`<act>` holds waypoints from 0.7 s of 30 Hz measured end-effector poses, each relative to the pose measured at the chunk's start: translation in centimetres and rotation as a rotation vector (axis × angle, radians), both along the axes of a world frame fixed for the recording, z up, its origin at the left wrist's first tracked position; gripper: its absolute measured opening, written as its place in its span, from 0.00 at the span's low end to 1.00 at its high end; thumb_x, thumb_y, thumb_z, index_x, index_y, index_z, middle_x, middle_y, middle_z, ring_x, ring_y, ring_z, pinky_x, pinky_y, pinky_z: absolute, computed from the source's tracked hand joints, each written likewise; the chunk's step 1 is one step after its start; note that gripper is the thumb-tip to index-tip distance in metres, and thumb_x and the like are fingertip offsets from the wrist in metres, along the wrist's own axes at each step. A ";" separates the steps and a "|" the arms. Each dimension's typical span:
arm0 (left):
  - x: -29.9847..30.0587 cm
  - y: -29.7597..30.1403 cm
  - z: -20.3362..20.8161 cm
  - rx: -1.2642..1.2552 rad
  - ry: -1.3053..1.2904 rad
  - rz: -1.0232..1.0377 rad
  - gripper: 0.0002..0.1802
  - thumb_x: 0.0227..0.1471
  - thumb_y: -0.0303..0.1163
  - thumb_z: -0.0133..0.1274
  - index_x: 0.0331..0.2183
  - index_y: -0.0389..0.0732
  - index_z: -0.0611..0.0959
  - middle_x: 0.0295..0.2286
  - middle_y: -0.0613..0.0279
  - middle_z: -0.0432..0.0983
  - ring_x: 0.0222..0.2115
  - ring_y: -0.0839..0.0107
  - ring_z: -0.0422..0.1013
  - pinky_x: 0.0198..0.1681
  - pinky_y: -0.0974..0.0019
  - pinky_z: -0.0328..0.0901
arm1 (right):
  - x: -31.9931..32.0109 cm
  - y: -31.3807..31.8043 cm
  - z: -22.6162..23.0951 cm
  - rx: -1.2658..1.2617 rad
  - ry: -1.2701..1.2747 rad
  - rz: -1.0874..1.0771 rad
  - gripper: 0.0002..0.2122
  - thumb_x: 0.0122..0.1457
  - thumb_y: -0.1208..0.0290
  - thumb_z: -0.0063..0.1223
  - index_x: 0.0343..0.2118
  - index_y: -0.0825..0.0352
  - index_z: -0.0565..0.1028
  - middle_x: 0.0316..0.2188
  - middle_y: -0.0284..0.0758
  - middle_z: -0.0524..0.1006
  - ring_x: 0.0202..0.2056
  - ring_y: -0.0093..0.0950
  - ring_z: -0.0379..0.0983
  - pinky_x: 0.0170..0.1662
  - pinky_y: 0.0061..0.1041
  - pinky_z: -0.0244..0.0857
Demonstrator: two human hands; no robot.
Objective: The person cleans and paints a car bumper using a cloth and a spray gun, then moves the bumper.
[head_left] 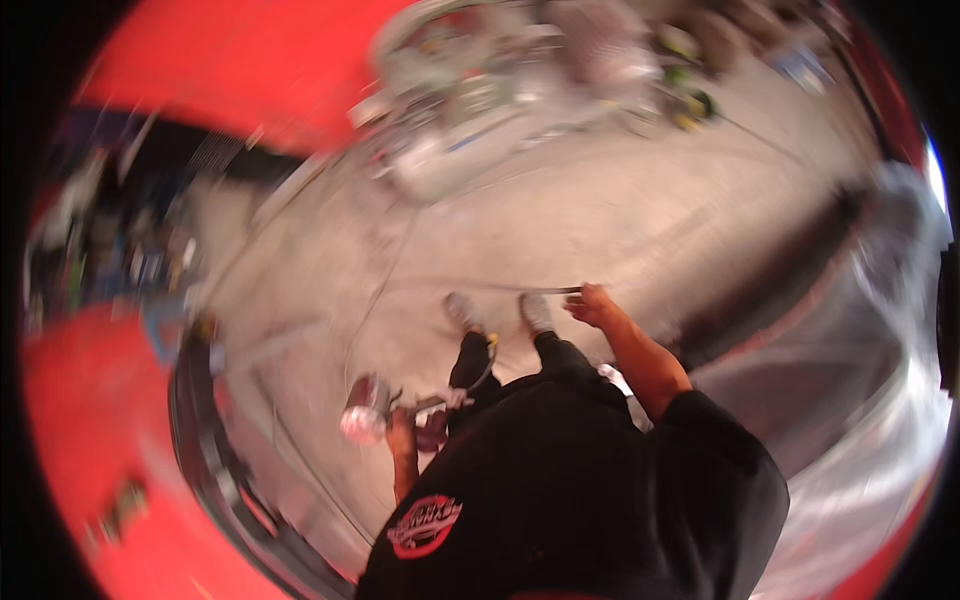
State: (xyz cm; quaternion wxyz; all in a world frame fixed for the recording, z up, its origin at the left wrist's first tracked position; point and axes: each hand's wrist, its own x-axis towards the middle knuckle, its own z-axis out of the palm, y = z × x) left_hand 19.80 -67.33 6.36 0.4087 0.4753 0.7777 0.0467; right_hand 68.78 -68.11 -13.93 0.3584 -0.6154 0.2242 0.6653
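The whole view is blurred by motion. My left hand hangs low by my hip, closed around a spray-gun-like tool with a shiny cup on top and a thin hose running back past my leg. My right hand is stretched forward at waist height with its fingers curled, right at the end of a thin dark line that runs left across the floor view. Blur hides whether the fingers grip that line. My grey shoes stand on pale concrete.
Red vehicle bodywork curves along the left with a dark wheel arch, and another red panel lies at the upper left. Silvery sheeting covers the right side. Cluttered equipment stands on the concrete floor ahead.
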 end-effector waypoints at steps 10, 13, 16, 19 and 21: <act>0.3 -4.8 -4.0 -0.001 -0.155 0.533 0.20 0.56 0.46 0.48 0.34 0.37 0.80 0.27 0.59 0.75 0.27 0.67 0.71 0.31 0.61 0.66 | -2.1 6.2 1.6 0.215 -0.245 1.199 0.22 0.60 0.47 0.47 0.41 0.65 0.74 0.30 0.35 0.78 0.30 0.27 0.74 0.28 0.30 0.66; 2.5 -2.3 -1.5 0.030 0.015 0.389 0.23 0.55 0.50 0.47 0.34 0.39 0.82 0.28 0.55 0.80 0.31 0.60 0.75 0.37 0.55 0.68 | 1.0 4.5 -2.5 0.319 -0.492 1.892 0.32 0.62 0.43 0.36 0.40 0.74 0.78 0.38 0.52 0.79 0.42 0.46 0.76 0.48 0.42 0.66; 3.3 -1.1 1.0 -0.252 -0.267 0.689 0.24 0.54 0.51 0.47 0.36 0.40 0.82 0.30 0.52 0.81 0.33 0.58 0.78 0.38 0.54 0.69 | 1.5 1.6 -3.6 0.257 -0.447 1.992 0.31 0.63 0.44 0.37 0.48 0.72 0.77 0.48 0.54 0.75 0.53 0.44 0.71 0.57 0.38 0.61; 4.1 -0.8 2.3 -0.080 -0.126 0.561 0.27 0.51 0.53 0.46 0.35 0.38 0.83 0.31 0.49 0.81 0.35 0.53 0.77 0.40 0.54 0.70 | 1.0 3.9 -0.6 0.343 -0.426 2.051 0.29 0.63 0.46 0.40 0.49 0.72 0.75 0.49 0.54 0.75 0.53 0.43 0.72 0.57 0.37 0.62; 3.7 -1.8 -0.7 0.042 0.003 0.517 0.28 0.49 0.54 0.46 0.35 0.37 0.83 0.34 0.44 0.80 0.39 0.47 0.76 0.42 0.51 0.69 | -0.4 7.7 2.4 0.458 -0.420 2.101 0.28 0.63 0.48 0.41 0.50 0.72 0.75 0.49 0.53 0.75 0.53 0.43 0.72 0.56 0.37 0.63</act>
